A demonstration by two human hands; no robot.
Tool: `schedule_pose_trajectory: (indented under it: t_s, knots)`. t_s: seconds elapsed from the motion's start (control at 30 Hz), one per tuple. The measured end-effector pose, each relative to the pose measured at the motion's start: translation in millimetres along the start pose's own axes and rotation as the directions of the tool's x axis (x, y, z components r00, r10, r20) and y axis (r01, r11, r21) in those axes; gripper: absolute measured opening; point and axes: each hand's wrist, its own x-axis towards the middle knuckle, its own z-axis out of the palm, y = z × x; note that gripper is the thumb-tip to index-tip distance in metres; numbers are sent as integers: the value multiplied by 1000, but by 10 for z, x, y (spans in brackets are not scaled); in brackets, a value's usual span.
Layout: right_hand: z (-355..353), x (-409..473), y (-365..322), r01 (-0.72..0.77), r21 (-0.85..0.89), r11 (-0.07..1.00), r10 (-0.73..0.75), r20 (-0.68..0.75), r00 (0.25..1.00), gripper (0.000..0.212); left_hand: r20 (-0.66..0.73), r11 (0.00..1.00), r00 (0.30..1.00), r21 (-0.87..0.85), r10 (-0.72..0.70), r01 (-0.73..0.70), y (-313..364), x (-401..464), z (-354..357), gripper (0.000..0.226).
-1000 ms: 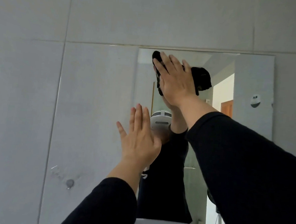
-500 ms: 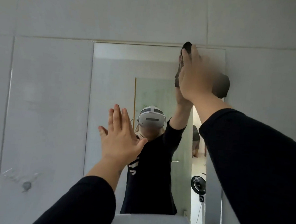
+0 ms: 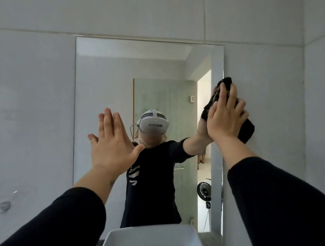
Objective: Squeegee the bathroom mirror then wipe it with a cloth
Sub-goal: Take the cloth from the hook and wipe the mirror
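Your right hand (image 3: 224, 117) presses the crumpled black cloth (image 3: 246, 130) flat against the rectangular frameless wall mirror (image 3: 107, 77) at its right edge. Left hand (image 3: 111, 144) open, empty. Risk: cloth overruns onto tile, leaving that edge streaked.

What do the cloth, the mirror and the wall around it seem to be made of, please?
Black cloth: soft fabric, matte, bunched under the right hand.
Mirror: frameless polished glass, giving clear reflections.
Wall: probably large pale grey tiles, with thin joint lines and a faint sheen.

Glossy glass mirror (image 3: 107, 77), matt soft black cloth (image 3: 246, 130), smooth grey wall tiles (image 3: 30, 95).
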Motion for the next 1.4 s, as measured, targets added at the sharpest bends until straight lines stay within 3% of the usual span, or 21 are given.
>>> schedule_pose_trajectory:
  t_s: [0.23, 0.5, 0.63, 0.7, 0.87, 1.03, 1.4]
  knots:
    - [42, -365, -158, 1, -64, 998, -1, 0, 1000, 54, -3, 1000, 1000, 0, 15, -15, 5, 5, 4, 113]
    - [30, -673, -888, 127, -44, 991, -125, 41, 991, 58, 5, 998, 999, -45, 44, -44, -38, -6, -38, 109]
    - [17, -810, -1162, 198, -18, 980, -196, 70, 978, 61, -75, 990, 988, -39, 132, -135, -304, -59, -90, 99]
    - [15, -880, -1295, 213, 2, 977, -212, 78, 974, 62, -92, 994, 990, 26, 112, -110, -515, -128, -105, 102]
    - [4, -1030, -1683, 267, 11, 964, -267, 88, 960, 64, 32, 996, 999, 89, -14, 11, -998, -306, -89, 118]
    - [7, -1136, -2124, 294, 37, 955, -296, 83, 952, 65, 150, 999, 989, 44, -16, 9, -1232, -431, 13, 124]
    - [79, -1491, -2684, 531, 43, 846, -533, 67, 844, 65, 140, 992, 990, -126, 4, 14, -1282, -412, 41, 120]
